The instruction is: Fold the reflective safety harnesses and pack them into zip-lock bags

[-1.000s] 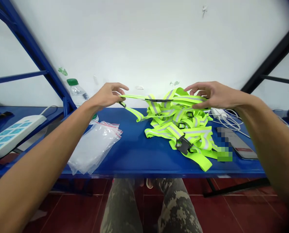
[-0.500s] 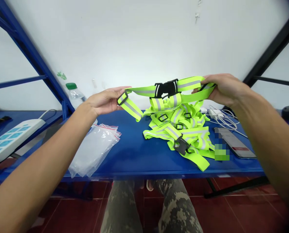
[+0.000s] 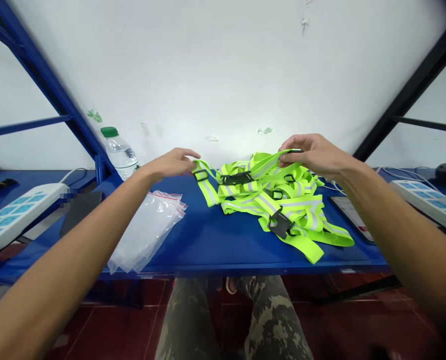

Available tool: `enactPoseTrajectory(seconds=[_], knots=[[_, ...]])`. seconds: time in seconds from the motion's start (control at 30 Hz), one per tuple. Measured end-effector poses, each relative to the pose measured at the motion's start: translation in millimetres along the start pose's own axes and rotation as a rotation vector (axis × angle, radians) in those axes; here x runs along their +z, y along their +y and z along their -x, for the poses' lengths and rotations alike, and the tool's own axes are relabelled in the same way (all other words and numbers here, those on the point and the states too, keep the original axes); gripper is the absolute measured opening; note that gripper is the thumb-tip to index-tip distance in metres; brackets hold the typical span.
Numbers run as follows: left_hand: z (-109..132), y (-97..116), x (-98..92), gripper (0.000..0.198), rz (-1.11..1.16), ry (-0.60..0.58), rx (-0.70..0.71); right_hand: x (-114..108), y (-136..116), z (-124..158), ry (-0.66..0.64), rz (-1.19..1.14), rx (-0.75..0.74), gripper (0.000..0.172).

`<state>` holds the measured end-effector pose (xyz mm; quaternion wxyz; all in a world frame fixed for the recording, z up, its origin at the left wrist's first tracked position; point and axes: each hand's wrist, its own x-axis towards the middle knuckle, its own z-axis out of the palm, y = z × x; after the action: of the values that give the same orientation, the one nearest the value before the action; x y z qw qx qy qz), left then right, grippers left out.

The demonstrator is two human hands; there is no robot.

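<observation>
A white wall [image 3: 223,75] fills the far side, and against it runs the blue table [image 3: 215,245], with a blue post [image 3: 58,100] slanting up at ten o'clock. The biggest thing on the table is a heap of neon-yellow reflective straps [image 3: 301,210], sitting right of the table's middle. At nine o'clock from the heap lies a stack of clear zip bags [image 3: 148,225], reaching the near edge. A white power strip [image 3: 16,210] lies far out at nine o'clock, and a second power strip [image 3: 421,200] at three o'clock. A water bottle [image 3: 120,152] with a green cap stands upright at ten o'clock, just beside the post. A phone [image 3: 352,215] lies flat at the heap's three o'clock, partly hidden by the right forearm. One strap [image 3: 262,164] is lifted off the top of the heap, at its twelve o'clock, and sags between the two hands. The right hand [image 3: 315,155] has its fingers curled and pinched shut on one end. The left hand [image 3: 172,162] is stretched almost flat, its fingertips at the other end; I cannot tell whether they grip it. A black buckle [image 3: 236,177] sits midway along that strap.
</observation>
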<state>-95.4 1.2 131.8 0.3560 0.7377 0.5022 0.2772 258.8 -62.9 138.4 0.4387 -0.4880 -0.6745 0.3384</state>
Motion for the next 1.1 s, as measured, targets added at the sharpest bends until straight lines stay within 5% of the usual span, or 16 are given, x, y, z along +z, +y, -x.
enactPoseTrajectory(seconds=[0.1,0.2,0.33,0.53,0.8,1.0,1.1], knots=[[7,3,24.2,0.056,-0.145,-0.121,0.141,17,7,-3,0.020,0.029,-0.006,0.022],[13,11,57.9,0.059,-0.042,-0.319,0.228,33,10,-6,0.080,0.002,-0.027,0.026],[7,9,89.6,0.071,0.096,-0.465,0.150,43,9,-8,0.132,-0.033,-0.092,0.029],[-2,-3,100.7,0.067,0.504,-0.761,0.029,43,11,-4,0.115,-0.056,-0.165,0.028],[-10,-22,97.8,0.040,0.907,-0.736,-0.072,37,21,-2,0.161,-0.115,-0.212,0.025],[-11,-27,89.2,0.044,0.931,-0.789,-0.132,35,23,2,0.144,-0.116,-0.171,0.027],[-9,-25,86.5,0.050,0.826,-0.719,-0.083,32,26,2,0.138,-0.050,-0.161,0.028]])
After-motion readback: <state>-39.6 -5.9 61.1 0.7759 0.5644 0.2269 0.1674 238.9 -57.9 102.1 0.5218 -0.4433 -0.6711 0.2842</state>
